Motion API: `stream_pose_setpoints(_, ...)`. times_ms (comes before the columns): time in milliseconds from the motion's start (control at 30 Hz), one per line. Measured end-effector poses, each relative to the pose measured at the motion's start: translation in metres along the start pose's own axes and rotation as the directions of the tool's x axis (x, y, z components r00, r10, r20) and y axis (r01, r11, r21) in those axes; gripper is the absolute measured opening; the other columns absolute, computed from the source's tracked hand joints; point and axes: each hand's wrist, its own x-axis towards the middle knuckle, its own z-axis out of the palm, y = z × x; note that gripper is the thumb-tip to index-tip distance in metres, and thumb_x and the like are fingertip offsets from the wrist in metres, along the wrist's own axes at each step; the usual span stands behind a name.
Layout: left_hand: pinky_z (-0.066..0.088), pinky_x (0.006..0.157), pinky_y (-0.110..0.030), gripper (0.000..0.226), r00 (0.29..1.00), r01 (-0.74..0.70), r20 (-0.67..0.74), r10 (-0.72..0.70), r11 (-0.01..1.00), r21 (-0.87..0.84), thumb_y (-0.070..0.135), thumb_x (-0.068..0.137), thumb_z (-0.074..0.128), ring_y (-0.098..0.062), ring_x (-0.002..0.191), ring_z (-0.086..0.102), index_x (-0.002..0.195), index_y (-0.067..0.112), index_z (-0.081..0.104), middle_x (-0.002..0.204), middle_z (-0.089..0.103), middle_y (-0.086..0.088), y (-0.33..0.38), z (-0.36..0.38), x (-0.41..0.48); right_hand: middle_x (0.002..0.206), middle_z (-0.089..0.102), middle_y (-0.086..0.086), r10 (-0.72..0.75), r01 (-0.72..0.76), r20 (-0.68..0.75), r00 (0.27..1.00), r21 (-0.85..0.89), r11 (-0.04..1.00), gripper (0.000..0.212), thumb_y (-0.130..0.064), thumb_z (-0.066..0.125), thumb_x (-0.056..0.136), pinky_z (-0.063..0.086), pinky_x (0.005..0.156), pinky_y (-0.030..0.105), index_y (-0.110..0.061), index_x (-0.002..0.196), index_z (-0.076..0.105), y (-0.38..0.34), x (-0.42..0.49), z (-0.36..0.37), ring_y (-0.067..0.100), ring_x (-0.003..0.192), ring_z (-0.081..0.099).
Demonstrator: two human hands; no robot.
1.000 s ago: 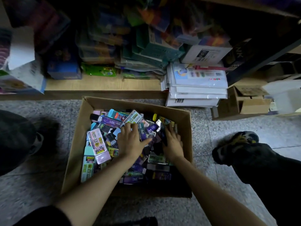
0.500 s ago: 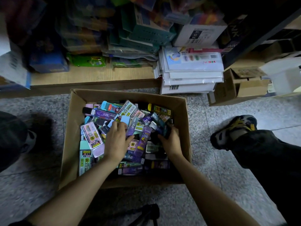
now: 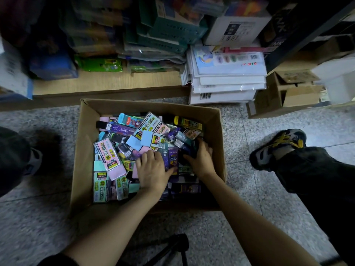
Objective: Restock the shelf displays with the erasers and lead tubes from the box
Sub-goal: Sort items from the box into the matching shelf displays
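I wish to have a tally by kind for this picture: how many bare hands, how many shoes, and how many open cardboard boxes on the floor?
Bare hands: 2, left hand and right hand, both in the packs.
Shoes: 2, right shoe and left shoe, half hidden.
Open cardboard boxes on the floor: 2, the large box and a small box.
Total: 6.
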Motion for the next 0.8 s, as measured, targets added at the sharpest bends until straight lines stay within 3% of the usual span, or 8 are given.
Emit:
stream_pose_setpoints(133, 0.031, 0.09, -0.036, 0.056, 0.99, 0.136, 0.054, -0.131, 0.985, -0.103, 0.057, 0.079, 0.06, -0.024, 0.111, 0.042, 0.114, 0.015, 0.051, 0.115, 0.05, -0.005, 0.014, -0.001, 0.008, 0.14, 0.036, 0.014, 0.006, -0.012, 0.068, 0.998, 0.088, 0.996, 0.071, -0.013, 0.073, 0.078, 0.026, 0.11, 0.032, -0.009, 0.138, 0.036, -0.004, 0.008, -0.007, 0.03, 0.131, 0.033)
stream_pose_setpoints(233, 0.031, 0.092, -0.038, 0.051, 0.969, 0.234, 0.133, -0.21, 0.952, -0.197, 0.05, 0.08, 0.065, -0.027, 0.116, 0.039, 0.114, 0.014, 0.054, 0.119, 0.048, -0.007, 0.018, -0.004, 0.016, 0.137, 0.041, 0.012, 0.007, -0.021, 0.141, 0.99, 0.099, 0.995, 0.062, -0.014, 0.074, 0.078, 0.031, 0.099, 0.018, -0.009, 0.134, 0.046, -0.007, 0.014, -0.014, 0.025, 0.126, 0.043)
stream_pose_setpoints(367, 0.031, 0.093, -0.043, 0.042, 0.919, 0.383, 0.23, -0.319, 0.86, -0.338, 0.051, 0.079, 0.066, -0.031, 0.117, 0.041, 0.096, 0.013, 0.062, 0.115, 0.052, -0.01, 0.02, -0.009, 0.03, 0.122, 0.061, 0.012, -0.029, 0.011, 0.16, 0.987, 0.11, 0.994, 0.047, -0.016, 0.074, 0.079, 0.048, 0.09, 0.031, -0.006, 0.123, 0.058, -0.008, 0.014, -0.018, 0.024, 0.111, 0.058)
stream_pose_setpoints(467, 0.032, 0.093, -0.045, 0.045, 0.924, 0.36, 0.248, -0.29, 0.876, -0.32, 0.055, 0.078, 0.065, -0.032, 0.118, 0.04, 0.091, 0.012, 0.061, 0.116, 0.051, -0.011, 0.025, -0.01, 0.032, 0.113, 0.067, 0.01, 0.019, -0.049, 0.167, 0.986, 0.176, 0.983, 0.041, -0.017, 0.072, 0.081, 0.049, 0.083, 0.027, -0.006, 0.119, 0.061, -0.005, 0.01, -0.017, 0.021, 0.104, 0.062)
stream_pose_setpoints(633, 0.034, 0.091, -0.041, 0.054, 0.954, 0.27, 0.214, -0.21, 0.911, -0.312, 0.053, 0.078, 0.066, -0.031, 0.118, 0.038, 0.109, 0.01, 0.056, 0.123, 0.045, -0.013, 0.031, -0.006, 0.024, 0.107, 0.069, 0.012, 0.12, -0.184, 0.177, 0.977, 0.411, 0.893, 0.028, -0.014, 0.07, 0.083, 0.051, 0.077, 0.026, -0.005, 0.109, 0.065, 0.001, -0.001, -0.012, 0.014, 0.091, 0.063)
stream_pose_setpoints(800, 0.034, 0.089, -0.036, 0.053, 0.976, 0.174, 0.189, -0.108, 0.909, -0.379, 0.051, 0.08, 0.064, -0.029, 0.114, 0.04, 0.109, 0.007, 0.055, 0.119, 0.046, -0.012, 0.028, -0.001, 0.023, 0.103, 0.071, 0.016, 0.105, -0.188, 0.18, 0.978, 0.542, 0.819, 0.015, -0.012, 0.067, 0.085, 0.053, 0.082, 0.035, -0.009, 0.1, 0.067, 0.007, -0.013, -0.01, 0.015, 0.087, 0.065)
